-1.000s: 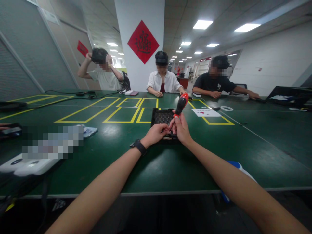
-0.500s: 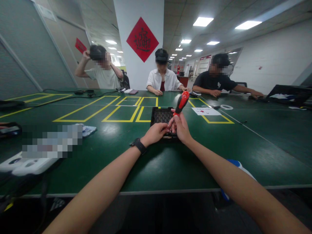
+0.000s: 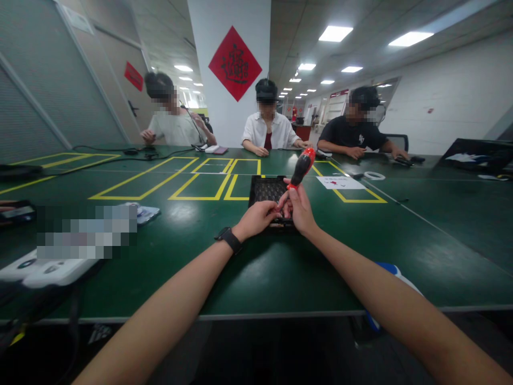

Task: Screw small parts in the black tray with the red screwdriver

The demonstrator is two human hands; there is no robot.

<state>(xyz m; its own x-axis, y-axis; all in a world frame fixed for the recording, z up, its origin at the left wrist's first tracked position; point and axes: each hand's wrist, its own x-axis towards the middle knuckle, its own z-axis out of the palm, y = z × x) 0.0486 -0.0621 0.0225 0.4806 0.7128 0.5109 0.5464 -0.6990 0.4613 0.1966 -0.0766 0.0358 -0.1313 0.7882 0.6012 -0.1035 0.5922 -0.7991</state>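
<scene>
A screwdriver [image 3: 303,167] with a red and black handle leans up and to the right in my right hand [image 3: 301,209], whose fingers are closed around its lower part. Below both hands lies a black case [image 3: 266,187] with a textured inside, resting on the green table [image 3: 256,278]. My left hand [image 3: 257,218] is at the case's near left side, its fingers pinched together close to the screwdriver's lower end. What those fingertips hold, if anything, is too small to make out. The screwdriver's tip is hidden by my fingers.
A white device [image 3: 60,270], partly blurred, lies at the left with cables. Beyond the case are yellow tape outlines [image 3: 200,199], a white paper sheet [image 3: 340,183] and a white ring [image 3: 374,175]. Three people sit along the far side. A blue and white object [image 3: 395,272] shows behind my right forearm.
My hands stay almost in place at the case; the screwdriver handle tilts slightly more to the right. Across the table, the person at left has lowered their raised arms.
</scene>
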